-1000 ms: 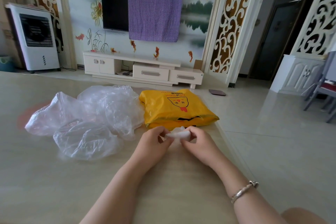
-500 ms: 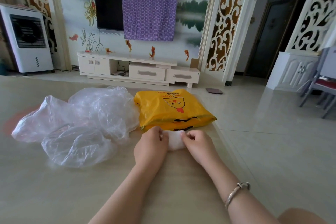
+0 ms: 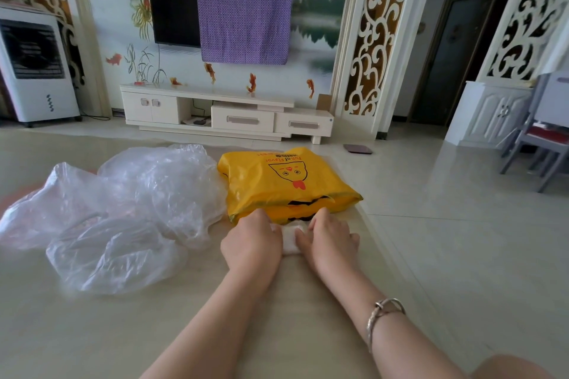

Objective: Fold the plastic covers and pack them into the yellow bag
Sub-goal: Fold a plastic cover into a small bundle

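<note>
Resting on the beige table (image 3: 92,332) just in front of the yellow bag (image 3: 286,184), a small folded plastic cover (image 3: 289,238) sits white and compact between the two hands. The left hand (image 3: 251,244) lies knuckles-up against the cover's left side, its fingers curled down at the bag's near edge; whether they pinch the cover or only press it cannot be told, since they are hidden under the hand. The right hand (image 3: 331,240) lies against the cover's right side, fingers bent and reaching to the bag's opening (the thumb rests along the cover's edge), and a silver bracelet (image 3: 383,314) circles that wrist. Left of the yellow bag, touching its side, lies a loose heap of clear plastic covers (image 3: 123,212), crumpled and unfolded. Beyond the bag stands a white TV cabinet (image 3: 224,114).
</note>
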